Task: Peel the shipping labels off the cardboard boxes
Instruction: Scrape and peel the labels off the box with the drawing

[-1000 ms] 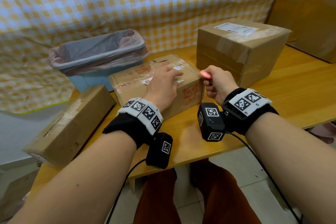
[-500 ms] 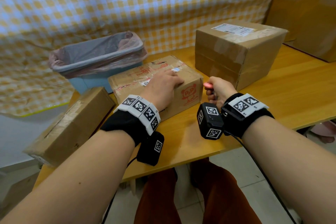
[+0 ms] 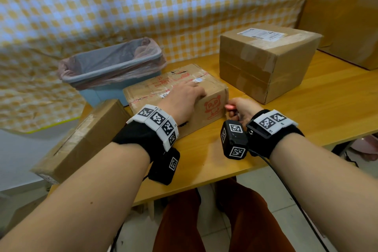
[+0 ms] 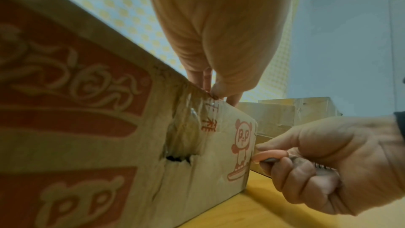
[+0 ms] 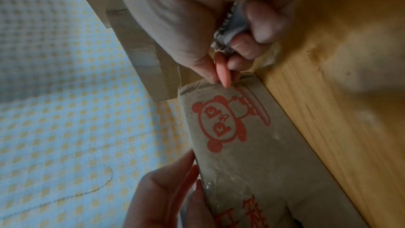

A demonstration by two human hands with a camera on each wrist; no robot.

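Observation:
A flat cardboard box with a red panda print [image 3: 212,96] lies mid-table, with torn white label remnants [image 3: 198,80] on its top. My left hand [image 3: 184,98] rests palm-down on that top, its fingertips [image 4: 232,98] at the upper front edge. My right hand [image 3: 241,108] grips a small pink-tipped tool [image 3: 229,106], whose tip [image 5: 223,70] sits at the box's right front corner beside the panda. A crumpled printed scrap [image 5: 232,29] is tucked in the same fist. A taller box [image 3: 266,63] behind carries a whole white shipping label [image 3: 261,34].
A blue bin with a pink liner [image 3: 110,67] stands behind the panda box at the left. A long box [image 3: 81,141] hangs over the wooden table's [image 3: 327,98] left end. A large carton [image 3: 347,16] stands at the far right against a checked cloth backdrop.
My right hand has dropped with the pink tool from the box's top corner to its right front corner. My left hand has settled flatter on the box top.

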